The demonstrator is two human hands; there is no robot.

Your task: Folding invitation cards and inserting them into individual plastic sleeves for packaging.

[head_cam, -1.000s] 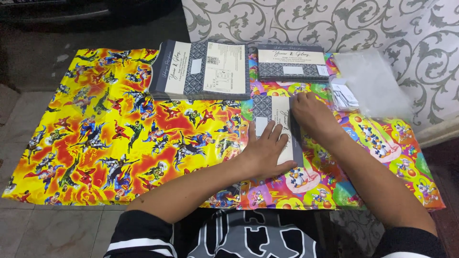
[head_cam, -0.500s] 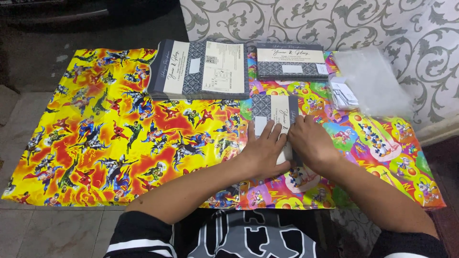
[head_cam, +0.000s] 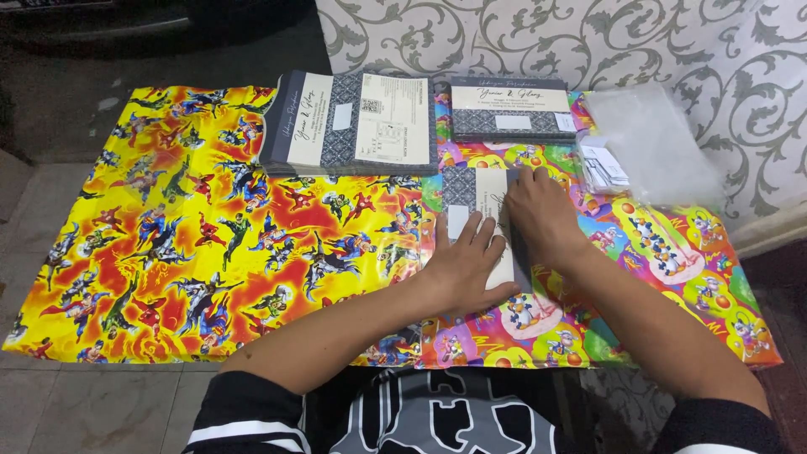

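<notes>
With the left hand (head_cam: 465, 265) pressed flat and the right hand (head_cam: 542, 214) spread along the edge of the folded card (head_cam: 485, 192) lying on the glossy cartoon-print sheet (head_cam: 210, 244), uneven pressure may cause the card to slide and crease crooked.

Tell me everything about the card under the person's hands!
The card is a flat folded paper piece with cream panels and a dark grey patterned band. It lies on the colourful cartoon wrapping sheet, just below the open stack of similar cards. The left hand presses flat on its lower part, and the right hand covers its right edge. A small pale label shows near its left side.
</notes>
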